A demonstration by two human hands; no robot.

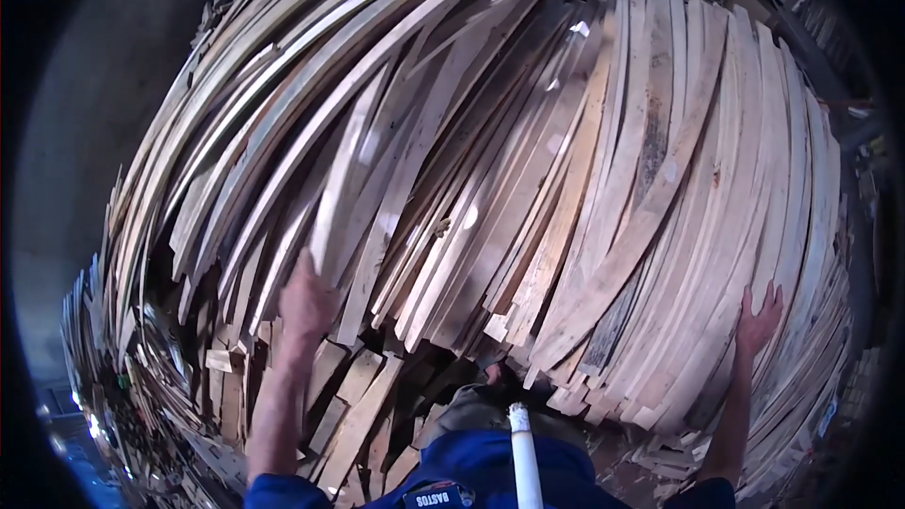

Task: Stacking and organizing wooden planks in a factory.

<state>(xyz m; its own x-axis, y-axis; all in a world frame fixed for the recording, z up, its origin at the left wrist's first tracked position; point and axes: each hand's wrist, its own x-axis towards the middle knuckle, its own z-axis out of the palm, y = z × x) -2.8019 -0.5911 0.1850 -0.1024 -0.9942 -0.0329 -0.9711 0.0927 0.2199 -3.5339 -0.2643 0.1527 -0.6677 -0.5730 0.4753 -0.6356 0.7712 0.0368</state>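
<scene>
Wooden slat pile (528, 179) | left hand (306, 306) raised, grasping slat | right hand (759, 320) flat, released

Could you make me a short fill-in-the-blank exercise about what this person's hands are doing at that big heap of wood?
1. Both hands reach into a huge pile of long wooden ____.
2. The left hand grips the lower end of one pale slat, fingers closed ____ it.
3. The right hand lies flat on the slats with its fingers ____.
4. The person's sleeves are ____ in colour.

Missing words: slats; around; spread; blue
</scene>
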